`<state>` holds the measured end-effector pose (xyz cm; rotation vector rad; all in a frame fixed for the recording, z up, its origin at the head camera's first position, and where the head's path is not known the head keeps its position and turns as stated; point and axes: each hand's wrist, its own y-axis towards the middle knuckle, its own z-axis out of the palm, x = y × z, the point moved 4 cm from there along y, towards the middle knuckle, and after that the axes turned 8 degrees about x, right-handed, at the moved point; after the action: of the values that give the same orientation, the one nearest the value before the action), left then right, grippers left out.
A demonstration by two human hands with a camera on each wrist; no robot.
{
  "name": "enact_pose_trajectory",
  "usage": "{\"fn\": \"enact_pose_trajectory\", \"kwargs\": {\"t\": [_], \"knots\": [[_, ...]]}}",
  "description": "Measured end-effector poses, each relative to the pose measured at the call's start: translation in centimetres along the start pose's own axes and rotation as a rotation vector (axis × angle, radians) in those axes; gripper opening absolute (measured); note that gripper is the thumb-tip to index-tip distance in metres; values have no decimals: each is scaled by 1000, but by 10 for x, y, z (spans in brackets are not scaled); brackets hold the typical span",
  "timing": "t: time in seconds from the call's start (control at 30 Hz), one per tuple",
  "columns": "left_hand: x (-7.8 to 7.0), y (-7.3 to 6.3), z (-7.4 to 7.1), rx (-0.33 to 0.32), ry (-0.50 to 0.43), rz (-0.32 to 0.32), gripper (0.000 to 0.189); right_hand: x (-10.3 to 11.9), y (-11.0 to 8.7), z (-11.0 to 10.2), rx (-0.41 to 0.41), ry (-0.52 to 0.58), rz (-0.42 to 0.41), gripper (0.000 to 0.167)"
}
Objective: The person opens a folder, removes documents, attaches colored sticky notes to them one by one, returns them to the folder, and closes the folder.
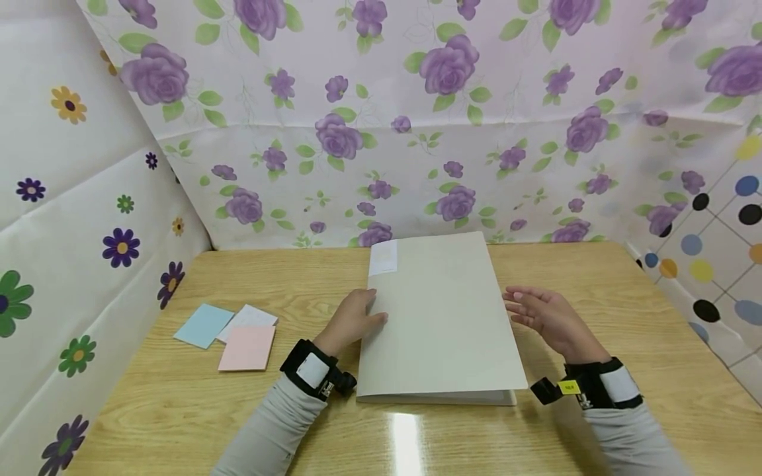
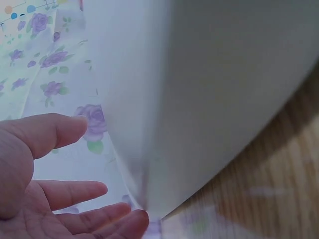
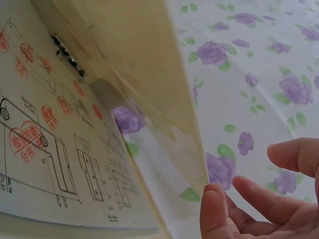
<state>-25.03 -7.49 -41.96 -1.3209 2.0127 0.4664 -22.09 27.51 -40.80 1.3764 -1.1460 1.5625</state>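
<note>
A cream file folder [image 1: 440, 317] lies on the table with a white label [image 1: 383, 258] at its upper left corner. Its front cover stands slightly raised on the right side. Inside, the right wrist view shows papers [image 3: 45, 149] with line drawings and red stamps, plus a dark metal clip [image 3: 69, 57]. My left hand [image 1: 350, 320] rests at the folder's spine, its fingers loosely extended. By the cover's free edge is my right hand [image 1: 550, 320], fingers relaxed and spread. One right fingertip [image 3: 214, 204] meets that edge in the right wrist view; no pinch shows.
Left of the folder, a blue paper square [image 1: 204, 325], a white one [image 1: 238, 322] and a pink one [image 1: 247, 348] lie on the wooden table [image 1: 149, 396]. A flowered cloth [image 1: 286, 132] hangs behind; patterned sheets flank both sides.
</note>
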Motion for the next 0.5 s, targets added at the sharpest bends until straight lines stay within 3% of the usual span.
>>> {"fn": "enact_pose_trajectory", "kwargs": {"t": [0.17,0.5], "knots": [[-4,-1,-2,9,7,-9,57,8,0,1,34,100,-34,27],[-16,0,-13,30,-18,-21,57,21,-2,9,125,197,-108,34]]}}
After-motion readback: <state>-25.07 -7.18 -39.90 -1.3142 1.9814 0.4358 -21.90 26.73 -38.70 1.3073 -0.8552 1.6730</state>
